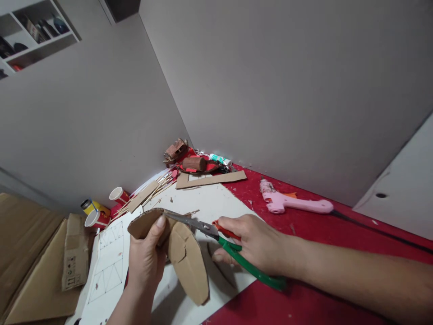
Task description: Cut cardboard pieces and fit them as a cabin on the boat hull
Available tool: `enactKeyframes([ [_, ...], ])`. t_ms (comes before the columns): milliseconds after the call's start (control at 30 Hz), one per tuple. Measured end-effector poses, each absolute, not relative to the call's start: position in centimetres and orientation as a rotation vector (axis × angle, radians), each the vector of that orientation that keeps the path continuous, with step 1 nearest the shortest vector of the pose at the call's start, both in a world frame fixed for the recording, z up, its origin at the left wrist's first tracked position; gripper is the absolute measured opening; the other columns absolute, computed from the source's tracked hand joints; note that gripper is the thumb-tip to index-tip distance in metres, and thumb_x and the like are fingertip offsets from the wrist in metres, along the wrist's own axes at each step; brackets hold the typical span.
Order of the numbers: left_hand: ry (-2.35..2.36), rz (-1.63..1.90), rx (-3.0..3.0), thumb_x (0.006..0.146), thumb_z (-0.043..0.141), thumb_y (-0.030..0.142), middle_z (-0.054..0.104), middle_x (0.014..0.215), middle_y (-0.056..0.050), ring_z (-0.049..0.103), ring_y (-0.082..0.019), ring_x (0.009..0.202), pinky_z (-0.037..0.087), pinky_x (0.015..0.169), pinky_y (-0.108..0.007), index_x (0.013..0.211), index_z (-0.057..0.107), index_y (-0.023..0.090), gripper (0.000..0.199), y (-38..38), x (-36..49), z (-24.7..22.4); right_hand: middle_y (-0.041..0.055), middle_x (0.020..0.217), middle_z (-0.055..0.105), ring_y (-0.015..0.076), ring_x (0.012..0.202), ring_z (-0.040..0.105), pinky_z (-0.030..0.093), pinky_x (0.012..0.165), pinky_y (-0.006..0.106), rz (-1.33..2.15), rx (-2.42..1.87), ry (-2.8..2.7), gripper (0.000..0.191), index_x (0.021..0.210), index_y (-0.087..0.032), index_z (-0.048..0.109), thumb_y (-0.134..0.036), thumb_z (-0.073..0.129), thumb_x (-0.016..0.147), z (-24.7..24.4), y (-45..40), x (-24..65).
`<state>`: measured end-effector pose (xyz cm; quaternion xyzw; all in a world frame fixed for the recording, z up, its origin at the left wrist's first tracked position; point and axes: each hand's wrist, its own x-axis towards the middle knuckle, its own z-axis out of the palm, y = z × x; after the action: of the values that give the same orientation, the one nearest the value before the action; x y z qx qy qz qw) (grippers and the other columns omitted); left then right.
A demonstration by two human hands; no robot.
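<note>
My left hand (149, 253) grips a piece of brown cardboard (145, 222) with a rounded end, thumb pressed on top. From the right, my right hand (252, 241) is closed round the green handle (250, 266) of a pair of scissors; a red-orange part (226, 230) shows beside its fingers. The scissor blades (192, 222) point left, their tips at the cardboard's edge near my left thumb. Whether the blades are closed on the cardboard I cannot tell. Below them hangs a leaf-shaped cardboard piece (189, 266) with a creased, torn middle; its join to the held piece is hidden.
A pink glue gun (304, 203) with a black cord lies on the red tabletop (338, 262) at right. White drawn-on paper (108, 262) lies beneath my hands. Behind are cardboard strips (216, 179), thin sticks and brown models (194, 163). Paper cups (119, 195) and cardboard boxes (40, 262) stand left.
</note>
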<state>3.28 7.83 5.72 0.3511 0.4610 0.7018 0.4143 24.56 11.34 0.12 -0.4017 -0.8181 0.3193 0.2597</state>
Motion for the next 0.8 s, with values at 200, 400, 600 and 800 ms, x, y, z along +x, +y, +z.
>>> enactKeyframes([
  [200, 1.155, 1.769, 0.899, 0.064, 0.089, 0.025, 0.079, 0.1, -0.004, 0.074, -0.021, 0.091, 0.061, 0.075, -0.024, 0.111, 0.073, 0.023, 0.05, 7.6, 3.5, 5.8, -0.0022, 0.061, 0.048, 0.0138, 0.055, 0.032, 0.026, 0.056, 0.027, 0.851, -1.032, -2.223, 0.038, 0.077, -0.023, 0.048, -0.059, 0.059, 0.078, -0.1, 11.3, 24.4],
  [400, 1.182, 1.684, 0.873, 0.064, 0.088, 0.027, 0.079, 0.1, -0.005, 0.075, -0.021, 0.088, 0.061, 0.076, -0.028, 0.111, 0.073, 0.023, 0.049, 7.3, 4.1, 5.6, -0.003, 0.057, 0.046, 0.014, 0.051, 0.034, 0.024, 0.053, 0.026, 0.701, -1.05, -2.281, 0.041, 0.079, -0.022, 0.05, -0.062, 0.06, 0.077, 0.5, 11.6, 24.7],
  [600, 1.161, 1.652, 0.911, 0.068, 0.086, 0.028, 0.078, 0.104, -0.004, 0.073, -0.022, 0.094, 0.06, 0.08, -0.028, 0.112, 0.072, 0.024, 0.046, 7.4, 4.2, 5.6, -0.0051, 0.054, 0.043, 0.0121, 0.049, 0.031, 0.025, 0.051, 0.026, 0.742, -1.051, -2.247, 0.039, 0.075, -0.023, 0.049, -0.059, 0.064, 0.077, 0.5, 11.5, 24.9],
  [800, 1.071, 1.562, 0.889, 0.066, 0.086, 0.03, 0.078, 0.096, -0.005, 0.073, -0.026, 0.092, 0.057, 0.088, -0.037, 0.102, 0.075, 0.019, 0.04, 7.0, 4.7, 5.7, -0.0033, 0.056, 0.047, 0.0131, 0.05, 0.04, 0.031, 0.049, 0.025, 0.729, -0.929, -2.199, 0.039, 0.072, -0.023, 0.047, -0.059, 0.055, 0.085, -1.8, 11.4, 25.2],
])
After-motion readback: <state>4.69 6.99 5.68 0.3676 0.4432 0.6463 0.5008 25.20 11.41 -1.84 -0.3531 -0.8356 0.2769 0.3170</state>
